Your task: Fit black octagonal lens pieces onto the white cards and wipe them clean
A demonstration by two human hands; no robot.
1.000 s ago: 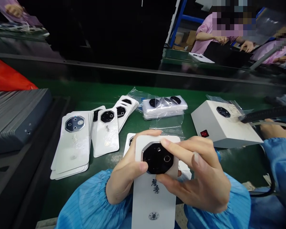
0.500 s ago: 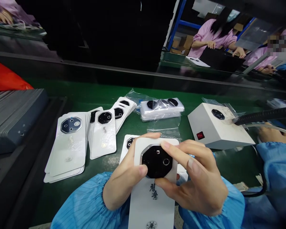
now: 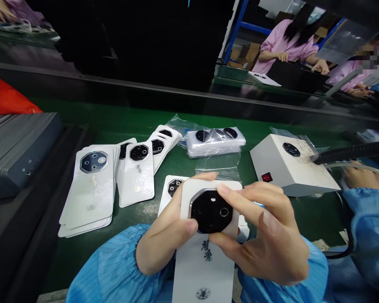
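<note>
A white phone back cover (image 3: 205,269) with a black octagonal camera plate (image 3: 211,210) is held upright, lens side toward me. My left hand (image 3: 166,240) grips its left edge, thumb on the plate's lower left rim and other fingers hidden behind. My right hand (image 3: 268,235) pinches the plate area, index fingertip on the top rim and thumb at the bottom rim. Dark lettering and a round emblem show lower on the cover. Behind my left hand lies another white cover (image 3: 173,187), partly hidden.
Stacks of white covers (image 3: 91,189) and fanned covers (image 3: 139,172) lie left of centre. Plastic-wrapped covers (image 3: 213,143) sit behind. To the right are a white box with a red switch (image 3: 267,176) and a black hose (image 3: 353,152). Grey trays (image 3: 22,155) stand left. A co-worker's blue sleeve (image 3: 369,219) is at right.
My hands and the held cover appear slightly further right, with the grip unchanged. The whole view has shifted a little.
</note>
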